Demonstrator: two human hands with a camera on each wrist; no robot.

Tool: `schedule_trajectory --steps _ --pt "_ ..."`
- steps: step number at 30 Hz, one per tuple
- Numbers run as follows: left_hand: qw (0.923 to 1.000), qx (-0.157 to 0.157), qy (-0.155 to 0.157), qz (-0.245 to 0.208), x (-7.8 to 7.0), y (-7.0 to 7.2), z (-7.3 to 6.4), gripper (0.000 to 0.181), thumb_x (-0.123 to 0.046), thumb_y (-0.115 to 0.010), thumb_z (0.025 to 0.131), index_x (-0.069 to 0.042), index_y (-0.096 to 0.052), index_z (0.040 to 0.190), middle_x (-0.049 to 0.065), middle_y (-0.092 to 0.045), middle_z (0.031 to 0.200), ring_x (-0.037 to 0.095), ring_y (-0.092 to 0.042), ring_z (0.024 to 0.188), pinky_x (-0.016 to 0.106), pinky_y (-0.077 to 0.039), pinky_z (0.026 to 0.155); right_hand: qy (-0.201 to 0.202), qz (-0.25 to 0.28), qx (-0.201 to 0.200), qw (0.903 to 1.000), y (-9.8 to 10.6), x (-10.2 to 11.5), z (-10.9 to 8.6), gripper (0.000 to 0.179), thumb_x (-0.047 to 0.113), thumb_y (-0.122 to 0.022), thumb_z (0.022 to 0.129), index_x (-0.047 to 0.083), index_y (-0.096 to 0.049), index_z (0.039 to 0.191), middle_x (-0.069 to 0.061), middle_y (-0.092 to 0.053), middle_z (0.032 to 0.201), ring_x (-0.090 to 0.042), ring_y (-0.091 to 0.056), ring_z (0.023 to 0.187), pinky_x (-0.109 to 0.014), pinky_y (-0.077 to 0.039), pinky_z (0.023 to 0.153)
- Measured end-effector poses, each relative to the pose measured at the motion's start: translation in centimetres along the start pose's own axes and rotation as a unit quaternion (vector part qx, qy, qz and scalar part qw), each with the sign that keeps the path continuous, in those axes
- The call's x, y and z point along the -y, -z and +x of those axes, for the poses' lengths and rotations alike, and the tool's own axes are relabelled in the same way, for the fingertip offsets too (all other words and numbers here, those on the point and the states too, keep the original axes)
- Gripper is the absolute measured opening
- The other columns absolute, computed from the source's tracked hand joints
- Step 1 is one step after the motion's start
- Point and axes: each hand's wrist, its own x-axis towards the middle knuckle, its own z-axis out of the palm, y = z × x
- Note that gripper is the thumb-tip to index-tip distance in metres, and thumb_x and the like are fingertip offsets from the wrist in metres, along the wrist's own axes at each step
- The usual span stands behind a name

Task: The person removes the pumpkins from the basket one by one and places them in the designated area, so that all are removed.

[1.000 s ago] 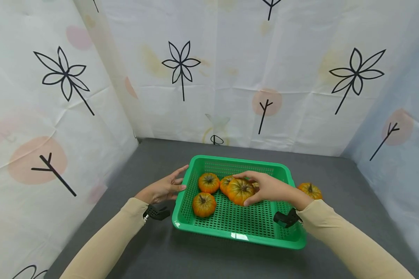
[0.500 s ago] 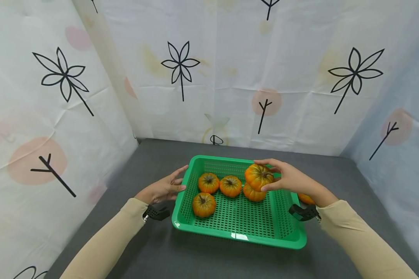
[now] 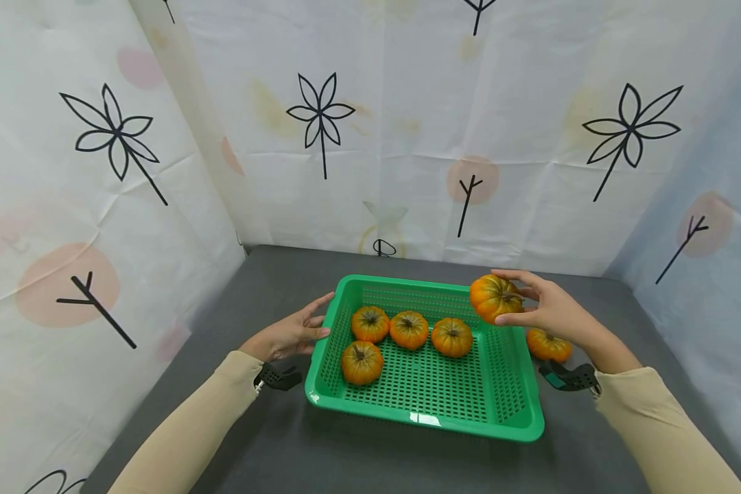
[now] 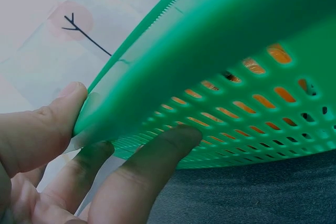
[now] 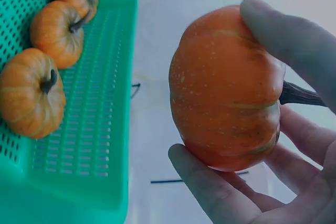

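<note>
My right hand [image 3: 549, 309] holds an orange pumpkin [image 3: 495, 299] by its sides, raised over the back right corner of the green basket [image 3: 420, 425]. In the right wrist view its dark stem [image 5: 302, 95] points toward the palm, with thumb and fingers on opposite sides. At the basket's left side, my left hand [image 3: 287, 335] has its fingers spread. The left wrist view shows a thumb [image 4: 44, 124] at the rim and another finger [image 4: 157, 156] against the slotted wall beneath. Several small pumpkins sit inside the basket, including one [image 3: 451, 337] at the right of the back row.
Another pumpkin [image 3: 548, 345] lies on the dark grey table [image 3: 370, 463], just outside the basket's right side. White patterned cloth [image 3: 395, 137] hangs behind the table and along both sides. Both wrists wear black straps.
My right hand has carried the pumpkin right and upward from mid-basket, uncovering the pumpkins in the back row. My left hand and the basket stay in place.
</note>
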Motion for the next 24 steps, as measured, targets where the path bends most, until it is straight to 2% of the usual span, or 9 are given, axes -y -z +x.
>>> schedule_trajectory --steps 6,15,20,24 --pt "1.0 0.002 -0.001 0.004 0.0 0.0 0.0 0.09 0.001 -0.053 0.097 -0.033 0.005 0.156 0.02 -0.02 0.159 0.037 -0.053 0.125 0.05 -0.054 0.093 -0.008 -0.006 -0.036 0.9993 0.7 -0.6 -1.4 0.077 0.024 -0.075 0.086 0.011 -0.035 0.15 -0.024 -0.029 0.152 -0.058 -0.034 0.129 -0.062 -0.046 0.095" --pt "1.0 -0.002 0.003 0.003 0.1 0.0 0.0 0.09 0.001 -0.053 0.097 -0.034 0.005 0.156 0.02 -0.02 0.159 0.036 -0.054 0.125 0.051 -0.053 0.094 -0.032 -0.03 -0.086 0.9953 1.2 -2.3 -3.4 0.079 0.024 -0.076 0.085 0.011 -0.034 0.151 -0.027 -0.026 0.153 -0.058 -0.038 0.127 -0.058 -0.048 0.09" --pt "1.0 0.0 0.001 0.005 0.1 0.1 0.1 0.091 -0.001 -0.055 0.097 -0.034 0.006 0.156 0.02 -0.02 0.159 0.038 -0.052 0.127 0.051 -0.053 0.094 -0.04 -0.033 -0.105 0.9931 1.2 -4.0 -4.5 0.081 0.023 -0.076 0.085 0.014 -0.032 0.152 -0.025 -0.025 0.155 -0.059 -0.038 0.126 -0.065 -0.046 0.089" --pt "1.0 0.001 0.002 0.0 0.0 0.1 0.2 0.09 0.0 -0.054 0.097 -0.034 0.005 0.156 0.02 -0.02 0.159 0.039 -0.052 0.126 0.05 -0.054 0.093 -0.054 -0.04 -0.123 0.9902 1.1 -5.3 -5.6 0.08 0.025 -0.075 0.087 0.019 -0.031 0.153 -0.018 -0.024 0.157 -0.059 -0.039 0.125 -0.068 -0.044 0.089"
